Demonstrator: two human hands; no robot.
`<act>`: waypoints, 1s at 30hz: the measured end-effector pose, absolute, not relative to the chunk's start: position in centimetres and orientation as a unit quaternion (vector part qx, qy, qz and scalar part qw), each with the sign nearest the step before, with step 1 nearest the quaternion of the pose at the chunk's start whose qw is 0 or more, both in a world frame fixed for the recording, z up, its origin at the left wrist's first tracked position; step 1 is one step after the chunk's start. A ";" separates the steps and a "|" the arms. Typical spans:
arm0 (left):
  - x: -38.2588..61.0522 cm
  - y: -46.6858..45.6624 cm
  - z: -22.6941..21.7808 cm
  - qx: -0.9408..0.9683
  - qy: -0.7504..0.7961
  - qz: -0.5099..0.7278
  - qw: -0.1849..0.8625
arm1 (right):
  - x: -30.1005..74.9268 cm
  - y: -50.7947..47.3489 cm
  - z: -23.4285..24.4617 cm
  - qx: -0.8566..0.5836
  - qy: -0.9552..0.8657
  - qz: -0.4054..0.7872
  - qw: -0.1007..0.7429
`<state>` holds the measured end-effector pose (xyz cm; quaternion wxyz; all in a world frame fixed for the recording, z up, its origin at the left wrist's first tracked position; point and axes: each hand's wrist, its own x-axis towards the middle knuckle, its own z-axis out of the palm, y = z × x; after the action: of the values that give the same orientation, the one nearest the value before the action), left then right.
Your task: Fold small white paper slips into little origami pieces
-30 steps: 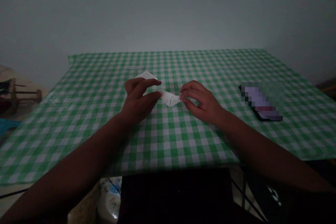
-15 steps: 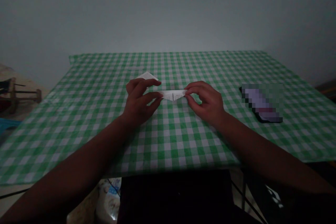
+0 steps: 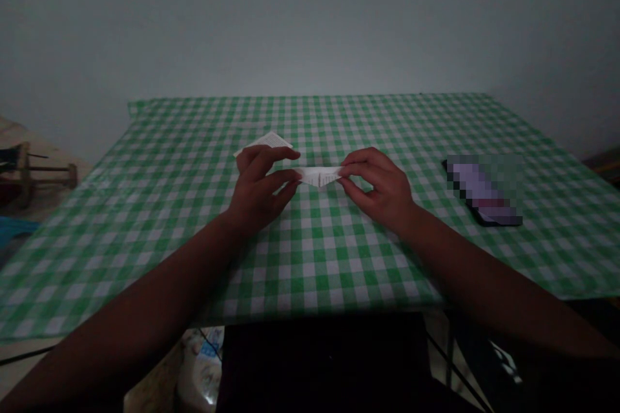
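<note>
Between my two hands is a small folded piece of white printed paper [image 3: 320, 177], with a straight upper edge, a blunt point toward me and a crease down its middle. My left hand [image 3: 261, 184] pinches its left end between thumb and a finger, the index finger raised above it. At the right end, my right hand [image 3: 380, 187] grips the paper between thumb and fingertips. Behind my left hand lies another sheet of printed paper [image 3: 272, 139], partly hidden by the fingers; one pointed corner shows.
A green and white checked cloth [image 3: 329, 258] covers the table. On the right lies a phone [image 3: 484, 197], its screen blurred out. The table's far edge meets a pale wall [image 3: 310, 26]. A wooden stool or chair [image 3: 24, 171] stands on the floor at the left.
Hardly anything differs. My left hand has shifted slightly right, showing a bit more of the sheet behind it; both hands keep hold of the folded paper.
</note>
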<state>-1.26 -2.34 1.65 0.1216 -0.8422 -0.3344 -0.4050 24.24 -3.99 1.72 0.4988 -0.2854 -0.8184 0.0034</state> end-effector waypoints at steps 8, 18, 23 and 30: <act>-1.5 -2.3 1.8 -0.850 -0.331 -0.397 0.103 | 24.8 -3.6 1.7 -0.291 -0.847 0.030 0.444; -1.0 -1.7 0.4 -0.878 -0.379 -0.293 -0.015 | 24.9 -2.2 -0.9 -0.396 -0.839 0.096 0.360; -0.8 -1.3 -1.2 -0.890 -0.396 -0.216 -0.067 | 24.6 -2.0 -2.2 -0.427 -0.850 0.109 0.291; -0.7 -1.2 -1.6 -0.885 -0.411 -0.201 -0.083 | 24.4 -2.2 -2.2 -0.441 -0.849 0.112 0.267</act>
<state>-0.68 -1.22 -1.58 -0.0831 -0.8854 -0.4108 -0.2008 24.44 -2.25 -2.23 0.2666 -0.4414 -0.8494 0.1122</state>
